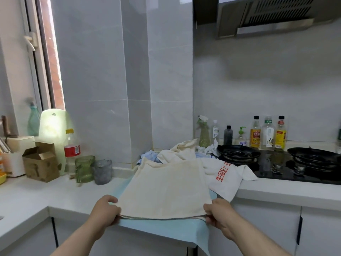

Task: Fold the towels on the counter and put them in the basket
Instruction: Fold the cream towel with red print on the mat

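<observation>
A cream towel lies folded double on the counter, its near edge at the counter's front. My left hand pinches its near left corner and my right hand pinches its near right corner. Under it a light blue towel hangs over the counter edge. Behind it lies a heap of towels: another cream one, a pale blue one, and a white one with red characters. No basket is in view.
A gas hob with two burners sits right of the heap, with several bottles along the wall behind it. At left stand a green glass, a grey glass, a cola bottle and a cardboard box.
</observation>
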A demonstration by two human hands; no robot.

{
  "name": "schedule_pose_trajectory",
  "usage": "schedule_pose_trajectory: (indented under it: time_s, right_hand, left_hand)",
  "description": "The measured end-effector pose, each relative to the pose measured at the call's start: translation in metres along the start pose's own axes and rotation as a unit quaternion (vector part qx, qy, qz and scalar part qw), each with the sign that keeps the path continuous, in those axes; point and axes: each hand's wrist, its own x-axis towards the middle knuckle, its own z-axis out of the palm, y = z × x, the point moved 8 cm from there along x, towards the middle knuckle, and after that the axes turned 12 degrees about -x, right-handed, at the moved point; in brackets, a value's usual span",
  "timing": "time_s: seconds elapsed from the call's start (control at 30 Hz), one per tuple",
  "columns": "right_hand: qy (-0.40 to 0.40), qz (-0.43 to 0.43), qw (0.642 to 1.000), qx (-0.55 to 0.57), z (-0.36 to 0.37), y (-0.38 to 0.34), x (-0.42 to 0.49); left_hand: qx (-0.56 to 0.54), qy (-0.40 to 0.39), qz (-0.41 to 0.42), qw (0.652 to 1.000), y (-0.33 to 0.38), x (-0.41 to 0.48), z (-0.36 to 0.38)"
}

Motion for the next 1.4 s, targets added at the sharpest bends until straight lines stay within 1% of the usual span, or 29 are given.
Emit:
schedule_pose_trajectory:
  time_s: [0.13,0.2,0.3,0.37,0.47,0.5,0.57,0.63,0.7,0.77,0.83,0.87,0.97,1.1,1.2,1.27,1.33,1.4]
  right_hand:
    - [0.052,-0.019,0.998,0.01,-0.01,-0.009,0.006]
    - [0.058,-0.027,0.998,-0.012,-0.012,-0.009,0.008]
    - [0.064,-0.026,0.998,-0.011,-0.012,-0.008,0.014]
    - [0.07,-0.007,0.998,0.004,-0.012,-0.002,0.016]
    - [0.037,0.046,0.997,0.045,-0.001,0.016,0.017]
    - [0.034,0.052,0.997,0.043,0.001,0.019,0.015]
    - [0.046,0.035,0.998,-0.001,0.0,0.022,0.015]
    - [0.048,0.027,0.998,-0.008,0.001,0.023,0.015]
    - [0.047,0.021,0.999,0.002,0.0,0.021,0.013]
    - [0.068,0.022,0.997,-0.017,-0.007,0.017,0.012]
    - [0.077,0.029,0.997,-0.015,-0.013,0.016,0.012]
    - [0.08,0.022,0.996,-0.029,-0.015,0.015,0.013]
    - [0.081,-0.018,0.994,-0.066,-0.019,0.007,0.01]
    - [0.073,-0.057,0.992,-0.083,-0.022,0.002,0.005]
    - [0.042,-0.073,0.993,-0.083,-0.023,-0.004,0.002]
    - [-0.009,-0.068,0.996,-0.053,-0.021,-0.006,-0.001]
    - [-0.077,-0.073,0.994,-0.023,-0.017,-0.009,-0.009]
    - [-0.106,-0.086,0.99,-0.045,-0.02,-0.01,-0.014]
  left_hand:
    - [-0.036,0.021,-0.006,0.999,-0.009,0.004,-0.006]
    - [-0.033,0.024,-0.003,0.999,-0.012,0.006,-0.009]
    - [-0.023,0.013,0.01,1.0,-0.011,0.008,-0.008]
    - [-0.013,0.007,0.015,1.0,-0.01,0.009,-0.006]
    - [-0.002,-0.001,0.026,1.0,-0.007,0.01,-0.005]
    - [-0.003,-0.006,0.026,1.0,-0.007,0.01,-0.005]
    - [-0.008,-0.017,0.026,0.999,-0.006,0.01,-0.005]
    - [-0.018,-0.037,0.026,0.999,-0.004,0.006,-0.004]
    - [-0.021,-0.075,0.029,0.997,-0.002,0.0,0.0]
    - [-0.002,-0.103,0.044,0.994,-0.001,-0.004,0.002]
    - [0.009,-0.101,0.061,0.993,-0.001,-0.006,-0.001]
    - [-0.002,-0.095,0.061,0.994,-0.002,-0.007,-0.003]
    - [-0.069,-0.07,0.02,0.995,-0.008,-0.004,-0.004]
    - [-0.073,-0.052,0.02,0.996,-0.007,-0.003,-0.004]
    - [-0.087,-0.041,0.022,0.995,-0.005,-0.005,-0.006]
    - [-0.104,-0.042,0.011,0.994,-0.003,-0.01,-0.008]
    - [-0.117,-0.054,0.013,0.992,0.001,-0.014,-0.01]
    - [-0.102,-0.075,0.034,0.991,0.008,-0.02,-0.011]
